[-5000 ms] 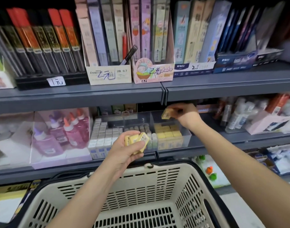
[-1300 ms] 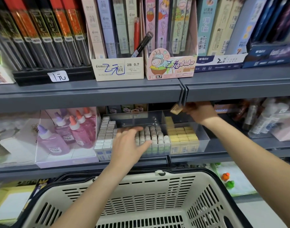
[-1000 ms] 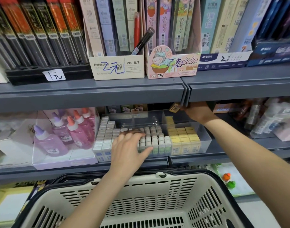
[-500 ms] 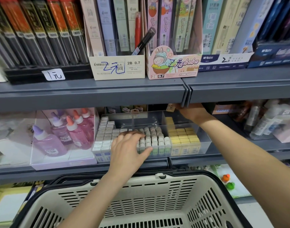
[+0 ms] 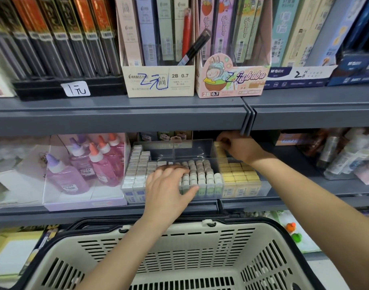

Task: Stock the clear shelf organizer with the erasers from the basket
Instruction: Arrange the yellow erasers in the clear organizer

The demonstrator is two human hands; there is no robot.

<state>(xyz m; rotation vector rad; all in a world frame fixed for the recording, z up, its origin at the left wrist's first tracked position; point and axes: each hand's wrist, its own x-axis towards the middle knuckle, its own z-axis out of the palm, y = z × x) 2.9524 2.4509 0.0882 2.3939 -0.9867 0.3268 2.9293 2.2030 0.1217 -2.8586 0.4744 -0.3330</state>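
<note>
Left hand (image 5: pixel 169 189) lies flat with its fingers spread on the grey-topped erasers (image 5: pixel 200 172) in the middle section of the clear shelf organizer (image 5: pixel 179 146). It holds nothing that I can see, whereas five seconds ago it clutched a few yellow pieces out in front of the organizer. For the last second it has barely shifted on those rows.

The right hand (image 5: pixel 240 146) reaches to the back of the organizer's right-hand section and pinches one yellow eraser (image 5: pixel 218 144) between thumb and fingertips. Half a second ago that hand was higher, tucked under the edge of the shelf (image 5: pixel 137 120) above the organizer. Now it has dropped to the rear of the column of yellow erasers (image 5: pixel 238 174). From here I cannot tell whether the pinched piece already touches the stack.

White erasers (image 5: pixel 137 170) fill the organizer's left section. Glue bottles (image 5: pixel 95 164) stand just left of the organizer, and the basket (image 5: pixel 179 235) sits below and in front of it.
</note>
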